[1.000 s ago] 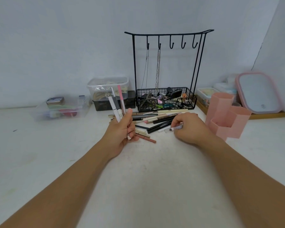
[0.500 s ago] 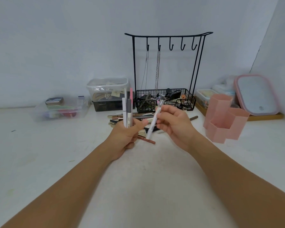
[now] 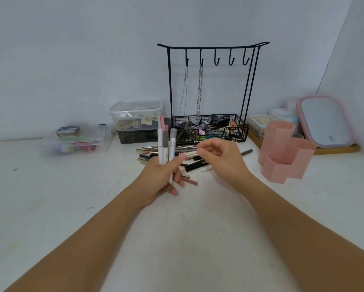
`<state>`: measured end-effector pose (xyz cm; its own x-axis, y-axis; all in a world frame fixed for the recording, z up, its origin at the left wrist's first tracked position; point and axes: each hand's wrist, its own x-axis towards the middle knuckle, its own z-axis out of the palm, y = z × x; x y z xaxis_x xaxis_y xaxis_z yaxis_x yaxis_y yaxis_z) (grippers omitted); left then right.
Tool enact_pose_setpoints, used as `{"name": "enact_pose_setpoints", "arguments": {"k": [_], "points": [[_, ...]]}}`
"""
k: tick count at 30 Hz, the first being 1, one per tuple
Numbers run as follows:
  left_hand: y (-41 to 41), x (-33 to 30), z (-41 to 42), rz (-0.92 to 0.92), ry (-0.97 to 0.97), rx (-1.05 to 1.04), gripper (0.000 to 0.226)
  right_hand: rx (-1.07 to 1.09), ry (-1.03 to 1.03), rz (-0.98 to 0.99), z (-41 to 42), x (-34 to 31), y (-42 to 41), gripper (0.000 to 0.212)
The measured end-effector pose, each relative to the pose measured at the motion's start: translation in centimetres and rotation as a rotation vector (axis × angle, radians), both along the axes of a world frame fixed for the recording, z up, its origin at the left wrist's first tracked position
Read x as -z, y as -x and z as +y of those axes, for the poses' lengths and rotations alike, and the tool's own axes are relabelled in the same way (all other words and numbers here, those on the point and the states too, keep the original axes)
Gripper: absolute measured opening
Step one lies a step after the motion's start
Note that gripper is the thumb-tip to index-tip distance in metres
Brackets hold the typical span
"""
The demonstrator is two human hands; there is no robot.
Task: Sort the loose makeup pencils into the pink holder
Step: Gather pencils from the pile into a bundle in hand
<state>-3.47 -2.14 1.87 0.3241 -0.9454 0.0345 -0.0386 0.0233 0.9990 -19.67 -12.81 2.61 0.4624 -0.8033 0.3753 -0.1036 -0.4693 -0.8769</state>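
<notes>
My left hand (image 3: 158, 182) grips an upright bundle of makeup pencils (image 3: 166, 144), white, grey and pink, above the white table. My right hand (image 3: 221, 159) hovers just right of the bundle with loosely curled fingers and holds nothing. Behind both hands a pile of loose pencils (image 3: 189, 153) lies on the table, dark and beige ones mixed, and one brown pencil (image 3: 246, 152) lies apart to the right. The pink holder (image 3: 286, 152), made of hexagonal cups, stands at the right, clear of my right hand.
A black wire rack (image 3: 210, 131) with hooks, chains and a basket of small items stands behind the pile. Clear boxes (image 3: 135, 114) sit at the back left, another clear tray (image 3: 78, 140) further left. A pink-rimmed mirror (image 3: 324, 121) leans at the back right.
My right hand has passed the white pencil it picked from the pile into the bundle in my left hand and let go. It has drawn back to the right.
</notes>
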Motion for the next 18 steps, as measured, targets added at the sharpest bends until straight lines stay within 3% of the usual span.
{"name": "enact_pose_setpoints", "arguments": {"k": [3,7,11,18], "points": [[-0.6,-0.1,-0.1,0.133,0.016,-0.056,0.03,0.145,0.241,0.255,-2.2,0.5,2.7,0.02],[-1.1,-0.1,-0.2,0.247,-0.008,-0.085,0.039,0.178,0.286,0.4,-3.5,0.8,3.6,0.025],[-1.1,-0.1,-0.3,0.232,-0.035,-0.076,0.047,0.066,0.306,0.534,-3.6,1.1,3.1,0.021],[-0.8,-0.1,-0.3,0.175,-0.007,-0.129,0.039,0.023,0.404,0.628,-3.8,1.0,2.6,0.011]]}}
